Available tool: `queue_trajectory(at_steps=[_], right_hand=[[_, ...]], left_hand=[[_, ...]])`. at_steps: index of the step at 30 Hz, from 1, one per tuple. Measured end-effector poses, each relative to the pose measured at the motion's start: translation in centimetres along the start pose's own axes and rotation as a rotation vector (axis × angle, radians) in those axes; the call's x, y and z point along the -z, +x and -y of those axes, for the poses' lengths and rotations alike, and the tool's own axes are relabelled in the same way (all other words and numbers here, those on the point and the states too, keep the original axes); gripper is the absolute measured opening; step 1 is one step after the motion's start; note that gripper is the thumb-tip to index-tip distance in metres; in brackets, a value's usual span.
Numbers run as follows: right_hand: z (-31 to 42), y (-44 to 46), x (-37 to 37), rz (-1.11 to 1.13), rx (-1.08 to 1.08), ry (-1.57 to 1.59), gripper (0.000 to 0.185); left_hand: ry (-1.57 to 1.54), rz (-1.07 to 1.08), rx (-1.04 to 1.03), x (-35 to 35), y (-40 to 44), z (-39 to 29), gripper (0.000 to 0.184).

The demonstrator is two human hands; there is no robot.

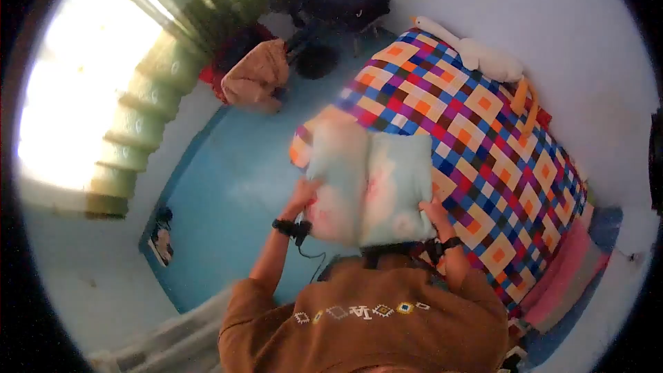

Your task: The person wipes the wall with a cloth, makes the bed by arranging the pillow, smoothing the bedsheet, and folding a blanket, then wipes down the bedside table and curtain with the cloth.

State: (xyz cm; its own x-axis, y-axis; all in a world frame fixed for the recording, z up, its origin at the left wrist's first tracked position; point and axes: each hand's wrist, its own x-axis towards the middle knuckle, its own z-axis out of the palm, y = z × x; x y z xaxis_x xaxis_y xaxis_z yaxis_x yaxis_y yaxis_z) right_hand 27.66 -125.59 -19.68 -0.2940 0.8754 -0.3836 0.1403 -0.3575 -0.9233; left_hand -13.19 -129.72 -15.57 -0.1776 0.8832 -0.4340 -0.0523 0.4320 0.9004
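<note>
In front of my chest I hold a soft, pale blue cloth [399, 173] with pink and cream patches. A crease runs down its middle, and its upper left part is blurred. I cannot tell whether it is a towel or a small blanket. My left hand [302, 195] is closed on the cloth's left edge. Gripping the right edge is my right hand [433, 211], its fingers partly hidden by the cloth. The cloth's far side overlaps the near corner of a bed with a checkered bedspread [476, 145].
A white plush goose [490, 59] lies along the bed's wall side. Pink and grey bedding [563, 280] is at the lower right. A brown cloth [255, 74] hangs by the curtain [155, 83]. A black bag [345, 3] stands at the back. Blue floor [238, 186] lies left.
</note>
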Motion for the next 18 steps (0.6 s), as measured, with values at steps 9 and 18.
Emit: queue_trajectory(at_steps=[9,18], right_hand=[[10.7,17.0,2.7,-0.239,0.155,0.24,0.055],[-8.1,23.5,-0.9,-0.655,-0.315,0.544,0.072]], left_hand=[[0.333,0.059,-0.159,1.6,25.6,-16.6,0.033],[0.612,-0.055,-0.148,7.1,40.9,1.4,0.046]])
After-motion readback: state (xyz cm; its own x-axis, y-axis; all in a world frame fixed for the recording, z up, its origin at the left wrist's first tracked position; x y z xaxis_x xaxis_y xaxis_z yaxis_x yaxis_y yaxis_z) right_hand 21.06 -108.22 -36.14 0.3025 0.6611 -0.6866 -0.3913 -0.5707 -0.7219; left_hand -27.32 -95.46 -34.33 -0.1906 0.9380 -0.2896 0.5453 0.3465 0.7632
